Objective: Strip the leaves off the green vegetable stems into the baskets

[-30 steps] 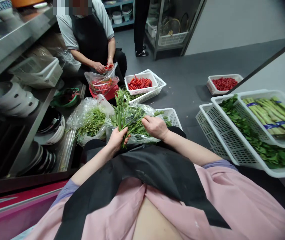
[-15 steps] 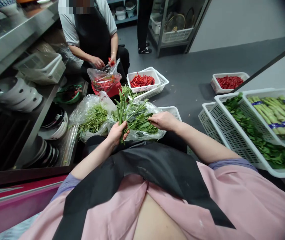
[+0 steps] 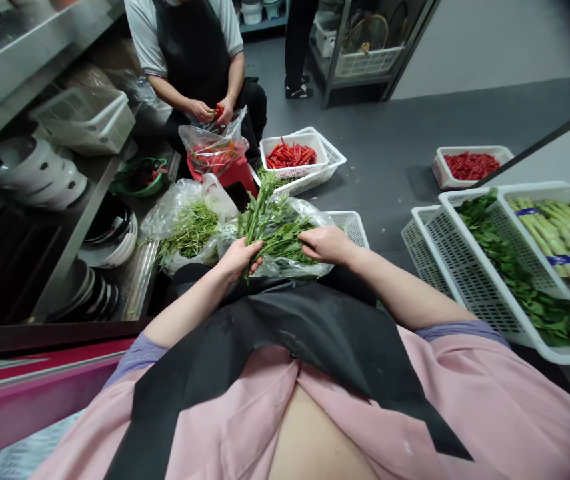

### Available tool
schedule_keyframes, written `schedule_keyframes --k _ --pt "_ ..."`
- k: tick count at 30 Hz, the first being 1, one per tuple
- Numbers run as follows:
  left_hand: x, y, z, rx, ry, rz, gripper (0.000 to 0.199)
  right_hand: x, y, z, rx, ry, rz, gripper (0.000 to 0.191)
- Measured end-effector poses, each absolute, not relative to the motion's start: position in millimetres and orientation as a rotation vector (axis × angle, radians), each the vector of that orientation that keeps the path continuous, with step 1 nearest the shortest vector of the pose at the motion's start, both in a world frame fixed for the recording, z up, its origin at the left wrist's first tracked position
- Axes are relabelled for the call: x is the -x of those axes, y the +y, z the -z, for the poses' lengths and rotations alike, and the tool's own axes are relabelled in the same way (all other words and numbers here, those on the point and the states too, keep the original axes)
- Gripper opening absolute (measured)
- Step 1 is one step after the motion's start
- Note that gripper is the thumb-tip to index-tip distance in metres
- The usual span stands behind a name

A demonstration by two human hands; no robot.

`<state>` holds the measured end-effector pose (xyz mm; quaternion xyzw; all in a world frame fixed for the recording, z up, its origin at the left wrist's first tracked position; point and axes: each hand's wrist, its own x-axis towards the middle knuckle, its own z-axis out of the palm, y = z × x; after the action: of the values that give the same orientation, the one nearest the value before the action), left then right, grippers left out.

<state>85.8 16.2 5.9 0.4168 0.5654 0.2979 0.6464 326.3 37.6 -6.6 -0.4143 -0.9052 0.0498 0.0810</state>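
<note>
My left hand (image 3: 243, 257) is closed round a bunch of leafy green stems (image 3: 259, 210), whose leaves point up and away from me. To its right, my right hand (image 3: 325, 244) has its fingers pinched together at the tips of green stems. Its fingertips hide exactly how much they grip. Under both hands lies an open clear plastic bag (image 3: 317, 268) with more leafy greens (image 3: 285, 248) in it. Close by on the left, a second clear bag (image 3: 161, 212) holds thin, trimmed-looking green stems (image 3: 195, 230).
Opposite me a co-worker (image 3: 192, 60) handles red chillies over a bag on a red tub (image 3: 237, 175). White baskets of chillies (image 3: 292, 155) stand ahead. At right are stacked baskets (image 3: 485, 267) with greens and banded stalks. A metal shelf (image 3: 89, 220) with dishes borders the left.
The view has shifted slightly, and the bunch in my left hand leans more to the right. The co-worker's hands have come closer together; the dark tool seen there earlier no longer shows.
</note>
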Motion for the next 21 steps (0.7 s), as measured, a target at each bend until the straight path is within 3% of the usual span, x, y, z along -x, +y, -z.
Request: schedule_keyframes --k 5,11,14,17,21 --pt "-84 17 -7 -0.931 1.283 -0.630 0.018 -327 39 6 1.329 -2.330 -0.373 0.022" --pt "-83 15 -11 -0.969 1.217 -0.662 0.023 -324 41 6 1.248 -1.246 -1.251 0.020" --pt "-87 17 -13 -0.974 1.209 -0.714 0.028 -320 44 10 1.165 -0.843 -1.519 0.022" --pt "-94 20 -15 -0.988 1.201 -0.737 0.029 -318 49 17 1.185 -0.825 -1.441 0.023" --pt "-93 24 -20 -0.970 1.185 -0.776 0.032 -338 59 29 1.486 -1.352 -0.828 0.024"
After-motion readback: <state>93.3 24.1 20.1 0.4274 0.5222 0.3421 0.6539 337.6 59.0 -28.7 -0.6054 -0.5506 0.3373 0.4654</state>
